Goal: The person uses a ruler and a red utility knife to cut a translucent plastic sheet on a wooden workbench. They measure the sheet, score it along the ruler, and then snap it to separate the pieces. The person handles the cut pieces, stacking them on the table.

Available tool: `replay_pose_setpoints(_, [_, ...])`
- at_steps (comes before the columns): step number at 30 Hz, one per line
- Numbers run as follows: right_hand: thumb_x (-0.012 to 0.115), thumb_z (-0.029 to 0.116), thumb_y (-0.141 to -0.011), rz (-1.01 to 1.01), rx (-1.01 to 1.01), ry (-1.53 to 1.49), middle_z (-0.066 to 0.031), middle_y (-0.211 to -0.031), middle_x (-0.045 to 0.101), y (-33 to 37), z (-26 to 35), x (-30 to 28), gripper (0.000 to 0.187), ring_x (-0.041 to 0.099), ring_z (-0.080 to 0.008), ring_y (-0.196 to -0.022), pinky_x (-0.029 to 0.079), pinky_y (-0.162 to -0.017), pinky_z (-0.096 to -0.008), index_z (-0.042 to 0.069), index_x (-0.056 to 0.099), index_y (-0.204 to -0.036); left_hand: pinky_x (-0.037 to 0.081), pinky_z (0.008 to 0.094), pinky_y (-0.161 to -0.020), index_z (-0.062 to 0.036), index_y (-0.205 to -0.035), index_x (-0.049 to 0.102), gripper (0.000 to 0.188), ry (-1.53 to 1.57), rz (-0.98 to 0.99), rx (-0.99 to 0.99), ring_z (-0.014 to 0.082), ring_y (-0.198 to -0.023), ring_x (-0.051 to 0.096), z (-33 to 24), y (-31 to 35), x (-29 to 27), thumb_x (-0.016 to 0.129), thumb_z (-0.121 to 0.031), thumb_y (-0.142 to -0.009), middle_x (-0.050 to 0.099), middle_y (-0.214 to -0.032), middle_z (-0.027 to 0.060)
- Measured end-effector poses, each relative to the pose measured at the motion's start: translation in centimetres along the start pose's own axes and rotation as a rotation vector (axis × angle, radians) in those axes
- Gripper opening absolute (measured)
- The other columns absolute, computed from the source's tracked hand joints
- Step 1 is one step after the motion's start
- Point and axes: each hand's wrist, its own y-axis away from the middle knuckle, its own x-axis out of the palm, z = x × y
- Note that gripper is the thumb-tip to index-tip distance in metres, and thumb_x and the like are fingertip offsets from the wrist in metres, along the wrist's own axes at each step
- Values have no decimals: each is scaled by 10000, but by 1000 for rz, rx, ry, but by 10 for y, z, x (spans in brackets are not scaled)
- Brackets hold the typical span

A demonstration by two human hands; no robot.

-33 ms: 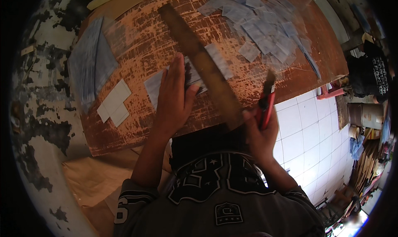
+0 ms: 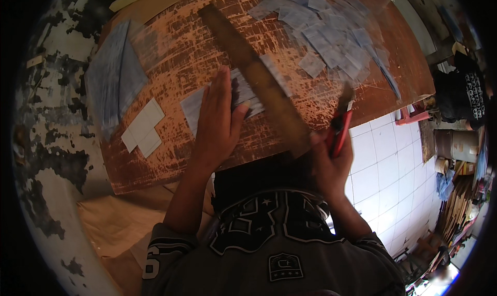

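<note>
Head view: I've got left hand (image 2: pixel 215 122) flat, fingers extended, on the grey sheet (image 2: pixel 191 107), right hand (image 2: pixel 331 167) closed round the red cutter (image 2: pixel 340 134), brown straightedge (image 2: pixel 265 84) between them; light hold-down could let straightedge skid, sending cutter toward left fingers.

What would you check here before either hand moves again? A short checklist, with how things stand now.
1. Left hand steadying the grey sheet: ok, laid over it.
2. Brown bar across the sheet: ok, to the right of that hand.
3. Bar pressed flat: cannot tell.
4. Right hand gripping the red-handled tool: ok.
5. Tool away from left fingers: ok, off to the right.
6. Table free of loose pieces: not ok, see-through pieces lie heaped far right.
</note>
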Motion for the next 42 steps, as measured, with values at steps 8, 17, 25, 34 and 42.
replay_pose_setpoints(8, [681,191,-1110,-202,-233,14,66,-656,488,-68,28,-37,155,379,-14,-501,246,-451,-224,66,592,-1087,295,540,-1322,-31,-1710,310,639,-80,-3,25,416,-1633,310,5,0,2,543,-248,-1157,365,-1732,240])
replay_pose_setpoints(17, [710,191,-1084,-175,-287,143,40,-682,535,-97,38,-54,214,418,-28,-488,293,-435,-229,8,634,-1164,428,504,-1240,6,-1635,419,644,-70,94,6,435,-1522,471,-5,-14,-18,665,-230,-1088,427,-1673,251])
replay_pose_setpoints(25, [699,242,-1084,-237,-321,234,-55,-915,700,-89,38,-60,405,500,-48,-532,376,-460,-228,-29,635,-1379,465,505,-1194,20,-1601,454,672,-173,121,-23,438,-1431,551,-11,-25,-24,732,-205,-1032,556,-1560,255])
replay_pose_setpoints(34, [686,239,-1092,-287,-230,213,33,-732,569,-73,18,-80,293,469,-30,-527,366,-462,-223,16,642,-1277,506,474,-1053,-9,-1563,512,710,-180,152,-35,373,-1192,612,-7,-48,-30,817,-262,-974,600,-1311,189])
replay_pose_setpoints(42, [693,235,-1093,-285,-220,186,-3,-818,663,-62,13,-79,276,459,-24,-517,350,-451,-214,11,627,-1239,515,443,-990,-13,-1257,609,596,-149,138,8,325,-1113,608,13,-63,-25,903,-377,-888,623,-1185,160])
